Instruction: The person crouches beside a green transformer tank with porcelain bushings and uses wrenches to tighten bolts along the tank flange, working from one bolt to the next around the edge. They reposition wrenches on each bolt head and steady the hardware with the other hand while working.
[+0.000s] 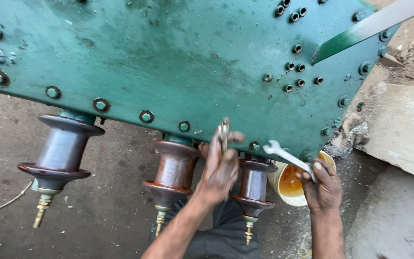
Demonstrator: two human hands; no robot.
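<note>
Right hand point(323, 184) grips a spanner point(288, 157), fingers closed around its handle, open jaw raised toward the green cover point(168, 57) edge. Left hand point(220, 168) pinches a small metal tool point(224, 133) at a rim bolt point(184, 126). Brown bushings point(174, 168) hang below. Beyond, a yellow bucket point(288, 184).

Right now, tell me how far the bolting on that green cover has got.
Done: the bolts along the green cover edge look seated. In hand: the left hand holds a spanner at the edge near the middle bushing; the right hand holds another spanner beside it. Left: cannot tell which bolts remain loose.
</note>
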